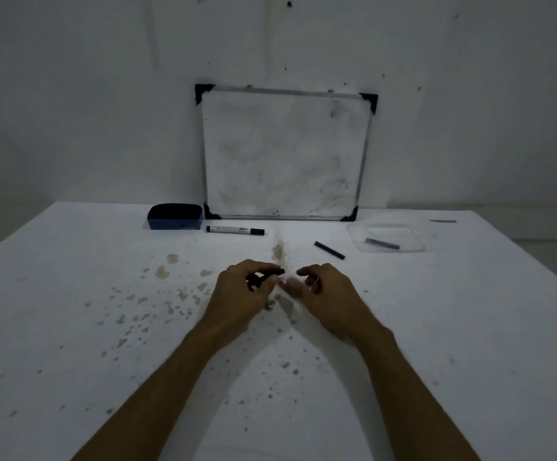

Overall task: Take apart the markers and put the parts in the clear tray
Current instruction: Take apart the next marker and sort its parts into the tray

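Observation:
My left hand (242, 294) is closed around a small black marker part (267, 276) whose end sticks out toward the right. Close beside it, my right hand (323, 291) has curled fingers around a blurred pale piece (288, 283); what that piece is cannot be made out. A whole white marker with black ends (235, 230) lies at the back of the table. A loose black marker piece (329, 250) lies to the right of centre. The clear tray (416, 242) at the back right holds one dark, thin marker part (382, 243).
A blue and black board eraser (175, 216) sits at the back left. A small whiteboard (283, 154) leans against the wall behind the marker. The white table (71, 327) is speckled with brownish stains. A thin grey strip (443, 221) lies at the far right.

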A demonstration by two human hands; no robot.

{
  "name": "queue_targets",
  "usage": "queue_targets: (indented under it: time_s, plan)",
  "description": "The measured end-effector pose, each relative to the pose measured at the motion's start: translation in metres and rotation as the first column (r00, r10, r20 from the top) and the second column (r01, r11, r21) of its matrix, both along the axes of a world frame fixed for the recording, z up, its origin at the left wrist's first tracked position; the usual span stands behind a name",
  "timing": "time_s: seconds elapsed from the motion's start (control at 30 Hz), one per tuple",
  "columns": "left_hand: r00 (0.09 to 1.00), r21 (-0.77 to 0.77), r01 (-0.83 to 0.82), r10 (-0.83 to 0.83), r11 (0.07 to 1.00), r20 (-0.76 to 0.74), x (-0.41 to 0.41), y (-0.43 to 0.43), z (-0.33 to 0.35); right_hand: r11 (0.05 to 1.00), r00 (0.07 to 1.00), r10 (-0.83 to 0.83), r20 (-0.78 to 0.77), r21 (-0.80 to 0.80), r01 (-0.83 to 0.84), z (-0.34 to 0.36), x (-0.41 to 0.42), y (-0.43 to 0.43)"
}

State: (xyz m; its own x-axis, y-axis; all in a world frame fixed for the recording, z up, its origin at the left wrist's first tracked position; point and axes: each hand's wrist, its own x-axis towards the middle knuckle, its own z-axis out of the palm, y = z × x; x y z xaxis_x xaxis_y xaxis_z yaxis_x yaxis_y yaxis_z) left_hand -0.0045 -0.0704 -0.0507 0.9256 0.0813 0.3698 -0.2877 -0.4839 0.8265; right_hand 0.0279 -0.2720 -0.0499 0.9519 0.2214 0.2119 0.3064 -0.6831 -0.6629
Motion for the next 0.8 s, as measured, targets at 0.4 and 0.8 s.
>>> queue_targets:
  time_s: [0.4,0.8]
  plan:
    - [0.967,0.137,0.254,-0.255,0.957,-0.011,0.074,-0.121,0.060,0.870,0.919,-0.394,0.018,-0.315,0.379,0.008,0.050,-0.156]
    - [0.899,0.545,0.438,-0.333,0.715,-0.285,0.240,-0.244,0.089,0.844,0.869,-0.461,0.179,-0.214,0.492,-0.020,0.073,-0.187]
